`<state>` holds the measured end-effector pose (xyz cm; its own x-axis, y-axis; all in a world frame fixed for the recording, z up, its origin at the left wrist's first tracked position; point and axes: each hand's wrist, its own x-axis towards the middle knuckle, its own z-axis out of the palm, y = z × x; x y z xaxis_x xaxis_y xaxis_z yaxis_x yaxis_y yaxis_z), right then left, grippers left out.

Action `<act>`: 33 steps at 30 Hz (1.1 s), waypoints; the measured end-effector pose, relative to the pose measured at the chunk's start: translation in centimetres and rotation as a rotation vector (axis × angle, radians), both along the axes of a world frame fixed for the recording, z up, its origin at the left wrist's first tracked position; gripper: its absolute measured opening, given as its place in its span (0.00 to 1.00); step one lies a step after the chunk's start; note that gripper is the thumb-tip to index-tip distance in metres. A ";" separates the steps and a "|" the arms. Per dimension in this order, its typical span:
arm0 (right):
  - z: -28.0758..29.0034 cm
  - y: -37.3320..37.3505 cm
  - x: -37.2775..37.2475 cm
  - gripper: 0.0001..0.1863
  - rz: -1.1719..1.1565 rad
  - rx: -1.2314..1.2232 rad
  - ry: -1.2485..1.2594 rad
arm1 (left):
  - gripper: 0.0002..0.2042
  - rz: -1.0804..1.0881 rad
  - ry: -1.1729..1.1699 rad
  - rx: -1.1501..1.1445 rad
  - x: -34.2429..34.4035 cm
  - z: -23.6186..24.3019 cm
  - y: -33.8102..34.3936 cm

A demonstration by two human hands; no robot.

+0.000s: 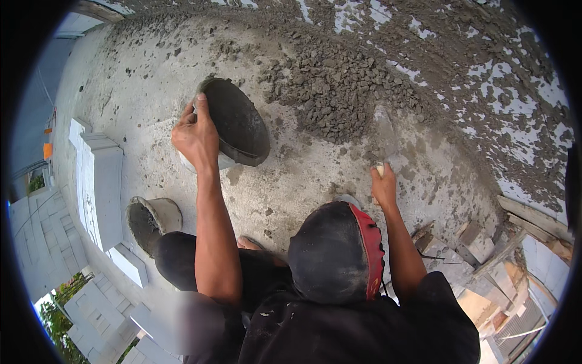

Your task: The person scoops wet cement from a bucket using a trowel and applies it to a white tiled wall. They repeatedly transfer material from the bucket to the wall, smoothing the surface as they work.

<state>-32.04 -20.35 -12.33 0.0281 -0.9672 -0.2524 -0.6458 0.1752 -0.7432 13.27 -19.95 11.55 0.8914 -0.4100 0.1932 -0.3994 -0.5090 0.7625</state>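
My left hand (197, 136) is closed on the rim of a mortar-smeared bucket (239, 124). This bucket is tipped, with its dark open mouth turned toward the heap of crumbly grey mortar (336, 91). Farther right, my right hand (383, 185) is wrapped round the pale handle of a trowel (383, 130). The trowel's blade reaches away from me to the near right edge of the heap, low over the concrete floor. Its tip blends with the wet grey there, so I cannot tell whether it touches the mortar.
A second mortar-coated bucket (163, 217) stands tilted near my left knee. White blocks (100, 188) are stacked at the left. Wood and block scraps (479, 242) lie at the right, below a mortar-spattered wall (503, 91). A black and red cap (333, 252) covers the lower middle.
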 end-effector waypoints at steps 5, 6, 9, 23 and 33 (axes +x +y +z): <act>6.8 -5.3 13.3 0.22 0.378 0.127 0.147 | 0.30 0.137 0.067 -0.061 -0.6 -5.1 -2.1; 7.8 -5.0 14.8 0.22 0.480 0.137 0.138 | 0.30 0.144 0.046 -0.078 -1.1 -5.2 -3.1; 12.5 -4.3 19.3 0.22 0.726 0.111 0.218 | 0.31 0.101 0.001 -0.103 -0.6 -5.4 -5.0; 7.2 -8.2 -19.4 0.13 -1.065 0.136 -0.301 | 0.33 0.022 0.123 -0.154 -0.7 -6.0 -5.5; 4.3 -10.4 12.9 0.44 -0.683 0.186 -0.430 | 0.31 0.059 0.032 -0.173 -0.8 -6.2 -5.2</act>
<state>-19.10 -30.74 -8.05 -0.4204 -0.7497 -0.5111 -0.0187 0.5703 -0.8212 12.50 -25.15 5.37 0.9198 -0.3197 0.2276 -0.3469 -0.3913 0.8524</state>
